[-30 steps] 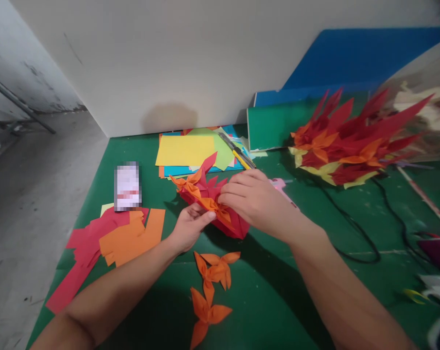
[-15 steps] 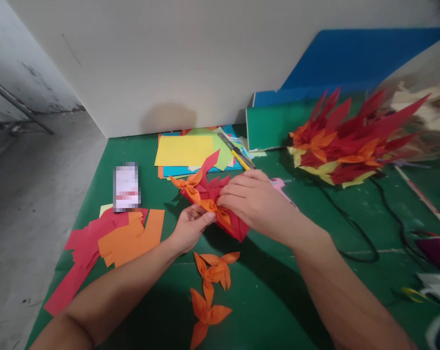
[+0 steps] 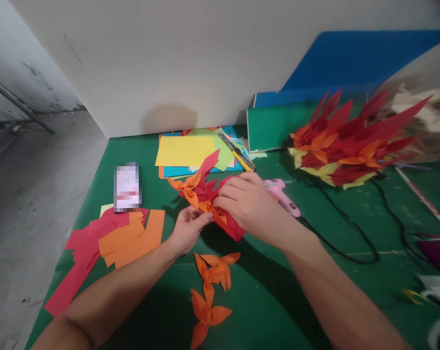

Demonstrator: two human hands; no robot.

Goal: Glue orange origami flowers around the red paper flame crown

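A red folded-paper piece point(image 3: 233, 228) with pointed leaves is held up over the table in both hands. One orange paper flower point(image 3: 188, 186) sits on its left end. Another orange paper flower point(image 3: 219, 214) lies against its front, between my fingers. My left hand point(image 3: 187, 227) is closed on the lower left of the red piece, its thumb by the front flower. From the right, my right hand point(image 3: 243, 204) bends its fingers over the front flower, fingertips partly hidden. Below lie loose orange paper flowers point(image 3: 208, 315).
A pink glue gun point(image 3: 286, 198) with a black cord lies right of my right hand. Paper strips point(image 3: 132, 238) and a phone point(image 3: 127, 187) are at left. Coloured sheets point(image 3: 185, 150) and a cutter point(image 3: 241, 158) lie behind. A larger red-orange paper arrangement point(image 3: 351, 141) stands far right.
My right hand has moved slightly left and down, so more of the glue gun shows. The red piece has shifted slightly left with the hands. Both hands keep their hold.
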